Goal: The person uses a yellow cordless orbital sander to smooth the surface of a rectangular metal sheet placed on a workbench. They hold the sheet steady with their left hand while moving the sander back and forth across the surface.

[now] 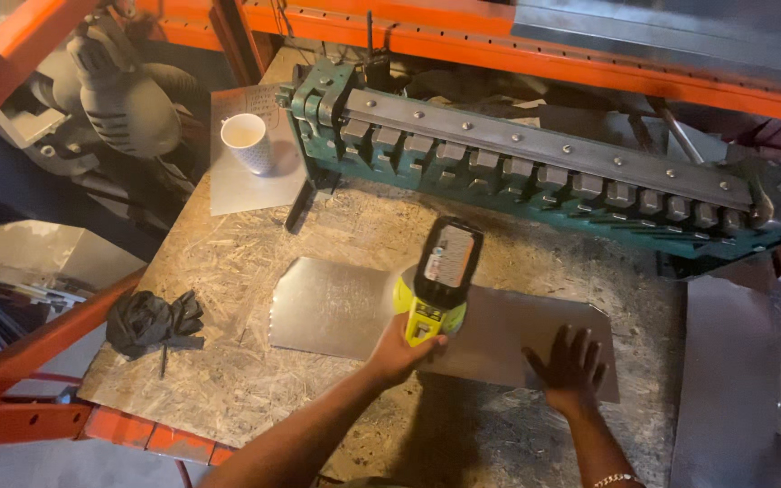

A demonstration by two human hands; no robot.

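My left hand (397, 351) grips the handle of a yellow-green cordless power tool (437, 280) with a black battery pack on top. The tool stands over a flat grey metal sheet (336, 307) lying on the chipboard bench (228, 380). My right hand (569, 366) lies flat on the right part of that sheet, fingers spread, holding nothing. The tool's working end is hidden beneath its body.
A long green sheet-metal bending brake (544, 172) spans the back of the bench. A white cup (248, 142) stands on a smaller metal sheet (237, 185) at back left. Black gloves (151, 323) lie at the left edge. Orange rack beams (535, 56) frame the bench. Another metal sheet (725, 380) leans at right.
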